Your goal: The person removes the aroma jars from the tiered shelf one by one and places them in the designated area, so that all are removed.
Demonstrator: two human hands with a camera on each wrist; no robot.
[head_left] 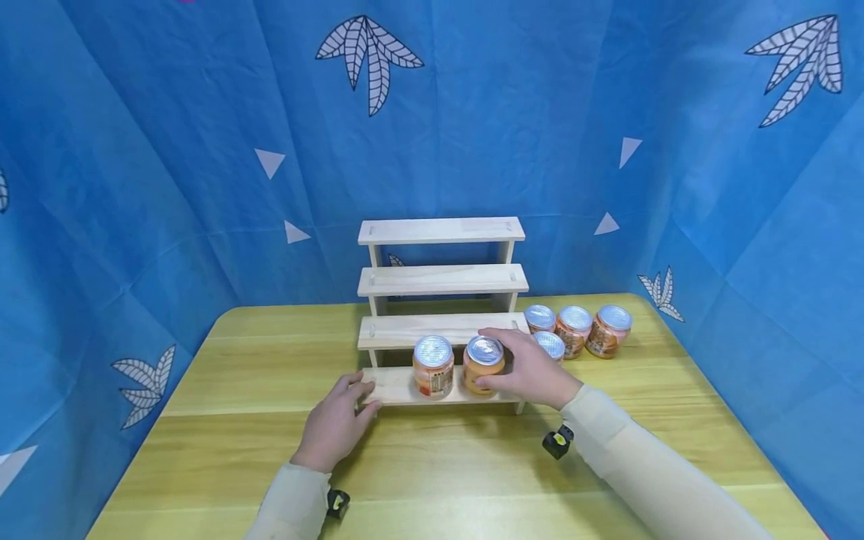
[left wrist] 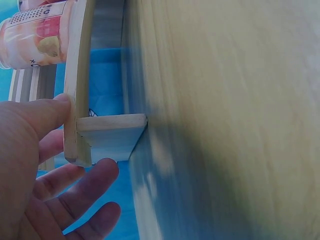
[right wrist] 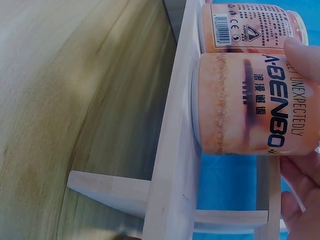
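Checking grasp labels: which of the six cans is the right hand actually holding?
The right-hand can on the rack's lowest step: the right hand curls around it. Its neighbour and the four cans on the table stand untouched.

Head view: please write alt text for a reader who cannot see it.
A right hand grips an orange can on the bottom step of a tiered wooden rack, beside another can; the left hand steadies the step's left end. Four more cans stand on the table.

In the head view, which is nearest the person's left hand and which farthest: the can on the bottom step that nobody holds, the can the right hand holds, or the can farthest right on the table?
From the left hand:
1. Free can, bottom step, left of the pair.
2. Held can, beside it, in the right hand.
3. Far-right can, on the table, right of the rack.
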